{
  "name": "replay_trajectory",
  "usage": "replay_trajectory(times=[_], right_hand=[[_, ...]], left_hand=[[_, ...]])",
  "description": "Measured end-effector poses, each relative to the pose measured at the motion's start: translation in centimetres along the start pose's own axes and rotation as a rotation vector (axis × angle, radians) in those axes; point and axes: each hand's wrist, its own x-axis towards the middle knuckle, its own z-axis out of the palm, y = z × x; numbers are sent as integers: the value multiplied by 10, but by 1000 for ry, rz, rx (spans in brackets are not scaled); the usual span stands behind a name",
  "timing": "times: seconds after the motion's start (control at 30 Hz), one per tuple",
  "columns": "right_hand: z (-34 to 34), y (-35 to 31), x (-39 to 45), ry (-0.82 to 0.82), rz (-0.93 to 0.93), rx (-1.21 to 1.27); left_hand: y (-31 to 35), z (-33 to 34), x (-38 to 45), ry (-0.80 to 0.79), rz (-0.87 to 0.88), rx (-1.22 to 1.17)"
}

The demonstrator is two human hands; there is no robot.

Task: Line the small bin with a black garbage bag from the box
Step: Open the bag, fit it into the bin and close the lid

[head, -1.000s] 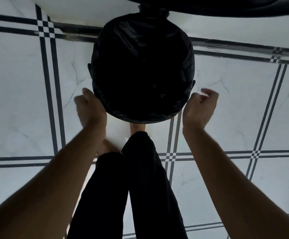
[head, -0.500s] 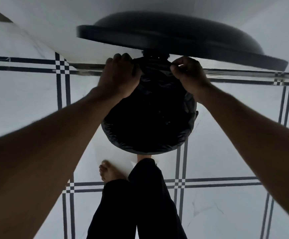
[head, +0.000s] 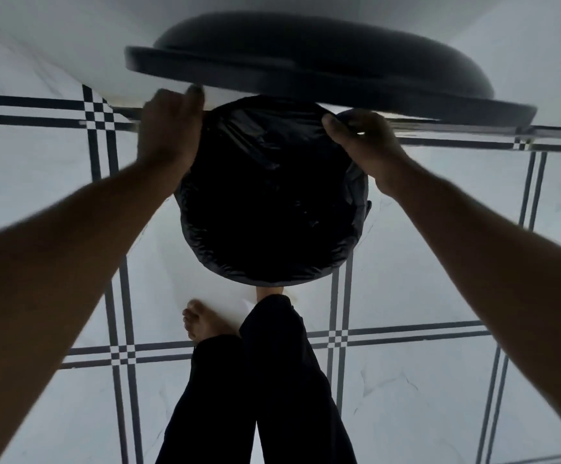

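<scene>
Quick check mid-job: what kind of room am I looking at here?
Probably a home interior, perhaps a kitchen or bathroom, though I can't tell which. The floor is glossy white tile with dark grid lines, the person's foot is bare, and a small lidded bin stands by a white wall.

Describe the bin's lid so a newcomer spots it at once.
Start at the round bin lined with a black bag on the white tiled floor. The lid is the wide dark dome tilted up behind it, above both hands: smooth and rigid, unlike the crinkled bag.
</scene>
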Motion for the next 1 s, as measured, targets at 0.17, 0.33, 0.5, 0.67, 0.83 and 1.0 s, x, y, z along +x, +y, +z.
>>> replay_trajectory(times=[0.17, 0.33, 0.5, 0.67, 0.83, 1.0], right_hand=[[7, 26, -31, 112, 156, 170], [-4, 24, -36, -8, 247, 240], [-12, 25, -49, 1, 309, 405], [11, 48, -82, 484, 509, 531], [54, 68, -140, 194, 699, 891], [81, 71, -164, 169, 724, 1164]], left_hand=[[-40, -23, -30, 197, -365, -245], [-65, -34, -78, -112, -862, -710], [-68, -29, -99, -229, -810, -779], [-65, -30, -101, -232, -756, -695], [-61, -29, -105, -303, -780, -765], [-70, -21, -118, -257, -867, -846]])
